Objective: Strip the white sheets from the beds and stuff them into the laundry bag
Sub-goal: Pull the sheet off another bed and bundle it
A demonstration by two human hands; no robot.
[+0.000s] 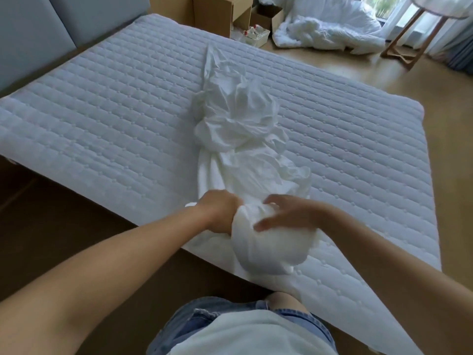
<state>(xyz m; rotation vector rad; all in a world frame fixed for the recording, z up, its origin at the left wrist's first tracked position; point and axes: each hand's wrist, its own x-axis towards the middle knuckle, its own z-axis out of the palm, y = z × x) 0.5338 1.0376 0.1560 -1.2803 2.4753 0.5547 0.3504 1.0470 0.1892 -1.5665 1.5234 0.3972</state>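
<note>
A white sheet (238, 129) lies bunched in a long crumpled strip down the middle of the quilted mattress (102, 119), from the far edge to the near corner. Its near end is gathered into a rounded wad (271, 247) at the mattress edge. My left hand (220, 211) grips the sheet just behind that wad, fingers curled into the cloth. My right hand (289, 213) lies over the top of the wad with its fingers spread and bent loosely on the fabric. No laundry bag is in view.
A heap of white bedding (330, 29) lies on the wooden floor beyond the bed. Cardboard boxes (220, 11) and a small basket (256, 35) stand by the far edge. A wooden stand (404, 42) is at the right. The grey headboard (38, 29) is on the left.
</note>
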